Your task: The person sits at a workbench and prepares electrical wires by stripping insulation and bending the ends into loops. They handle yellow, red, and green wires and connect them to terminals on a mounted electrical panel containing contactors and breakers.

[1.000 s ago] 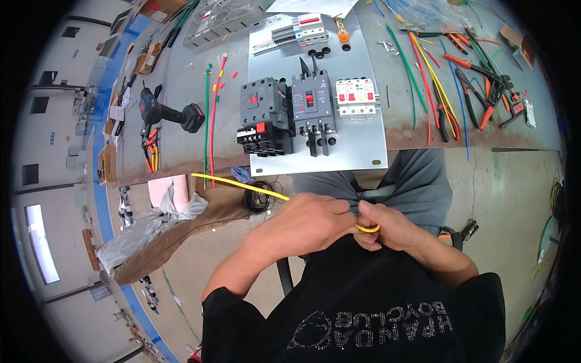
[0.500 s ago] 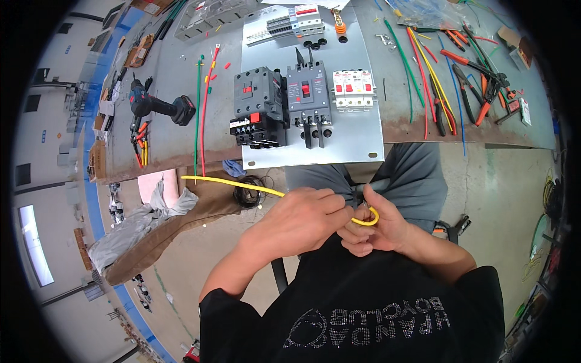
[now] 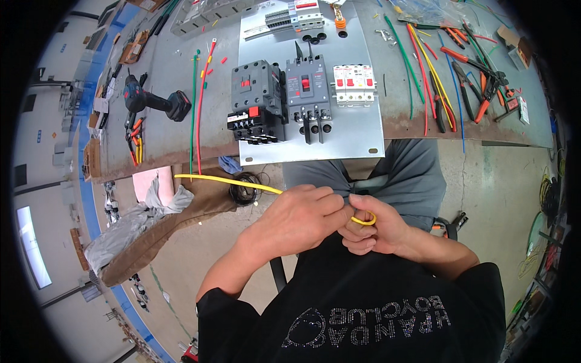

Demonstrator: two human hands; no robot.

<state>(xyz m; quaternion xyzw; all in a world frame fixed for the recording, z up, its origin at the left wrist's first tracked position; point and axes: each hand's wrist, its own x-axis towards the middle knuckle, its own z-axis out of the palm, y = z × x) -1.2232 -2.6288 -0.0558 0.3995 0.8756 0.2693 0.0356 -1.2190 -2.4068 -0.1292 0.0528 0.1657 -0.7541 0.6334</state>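
A thick yellow wire (image 3: 229, 180) runs through my closed left hand (image 3: 296, 219), its long free length sticking out to the left. Beyond the left fingers it curves into a small bend at my right hand (image 3: 376, 228). There my right thumb and fingers are closed on the bent end, whose tip is hidden. Both hands are side by side over my lap, in front of the bench edge. Past them lies a metal mounting plate (image 3: 251, 151) bearing a contactor with a relay (image 3: 257, 100), a moulded-case breaker (image 3: 307, 91) and a small white breaker (image 3: 354, 85).
To the left on the bench (image 3: 218, 136) lie a cordless drill (image 3: 151, 103), a green wire (image 3: 194, 115) and a red wire (image 3: 204, 109). Pliers and cutters (image 3: 469, 91) with several coloured wires are at the right. A pink block (image 3: 145, 186) and grey cloth sit below the bench.
The yellow bend at my right hand looks smaller and flatter, and my right thumb has come down toward my left fingers. The whole view has shifted slightly.
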